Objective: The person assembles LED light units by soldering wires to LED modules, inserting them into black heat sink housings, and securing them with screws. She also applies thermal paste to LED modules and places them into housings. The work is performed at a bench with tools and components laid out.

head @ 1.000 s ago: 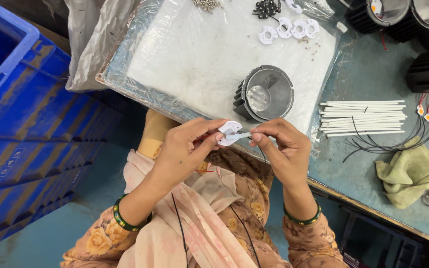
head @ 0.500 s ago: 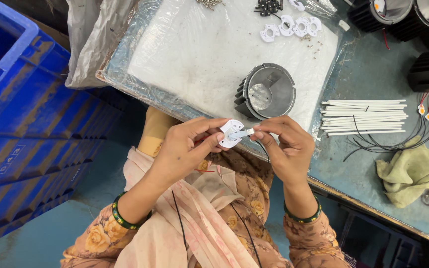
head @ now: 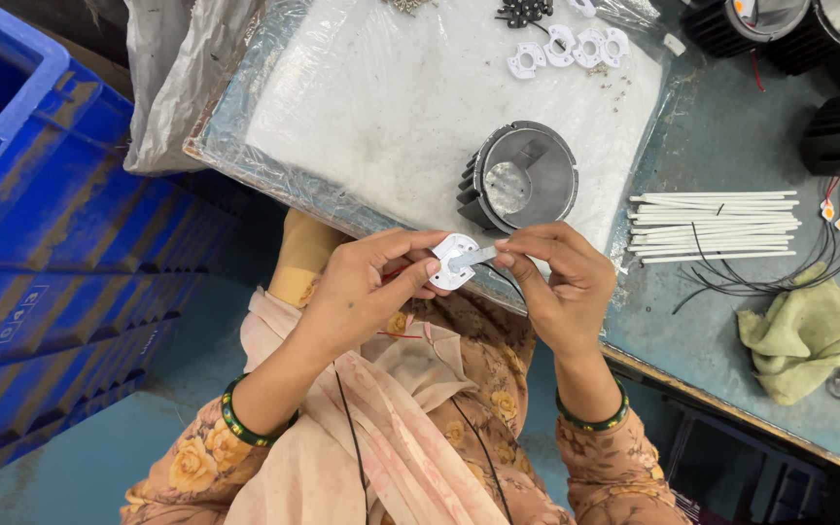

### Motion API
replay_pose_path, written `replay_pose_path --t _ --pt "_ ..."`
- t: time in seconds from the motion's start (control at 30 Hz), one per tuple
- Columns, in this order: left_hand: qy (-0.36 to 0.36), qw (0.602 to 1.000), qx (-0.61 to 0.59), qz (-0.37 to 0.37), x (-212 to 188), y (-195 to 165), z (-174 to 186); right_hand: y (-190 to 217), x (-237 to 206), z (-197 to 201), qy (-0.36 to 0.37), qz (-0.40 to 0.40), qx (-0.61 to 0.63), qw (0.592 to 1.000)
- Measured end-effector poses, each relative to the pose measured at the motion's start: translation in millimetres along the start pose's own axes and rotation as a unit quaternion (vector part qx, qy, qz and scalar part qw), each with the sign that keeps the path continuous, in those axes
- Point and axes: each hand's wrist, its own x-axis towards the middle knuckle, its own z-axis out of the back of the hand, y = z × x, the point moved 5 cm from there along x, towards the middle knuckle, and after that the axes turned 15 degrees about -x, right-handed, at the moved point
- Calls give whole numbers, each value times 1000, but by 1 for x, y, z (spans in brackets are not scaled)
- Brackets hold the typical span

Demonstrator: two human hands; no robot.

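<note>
White plastic holder disc (head: 452, 261) at frame centre, I see my left hand (head: 367, 292) pinching it, my right hand (head: 558, 282) gripping a thin white sleeve (head: 473, 257) against it, grey finned lamp housing (head: 520, 185) just above, white tube bundle (head: 714, 227) at right.

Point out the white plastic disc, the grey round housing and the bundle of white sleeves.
white plastic disc (head: 451, 261), head view, on its flat face between the fingers.
grey round housing (head: 522, 182), head view, on its inner wall.
bundle of white sleeves (head: 712, 227), head view, mid-length of the stack.
</note>
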Motion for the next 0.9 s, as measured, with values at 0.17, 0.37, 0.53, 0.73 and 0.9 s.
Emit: replay_pose_path --t 0.17,0.37,0.53,0.73,0.9 --pt "8 1000 -26 9 2 7 0 -3 0 -1 -4 7 -13 1000" --pt "18 1000 -23 6 1 9 1 -2 2 -2 4 17 -19 1000" --pt "14 1000 -17 4 0 10 2 1 3 -2 0 32 -31 999" --pt "8 1000 -9 6 0 10 2 -5 1 1 -9 39 -28 999" --pt "8 1000 -14 10 0 8 0 -19 -2 6 -9 2 91 996"
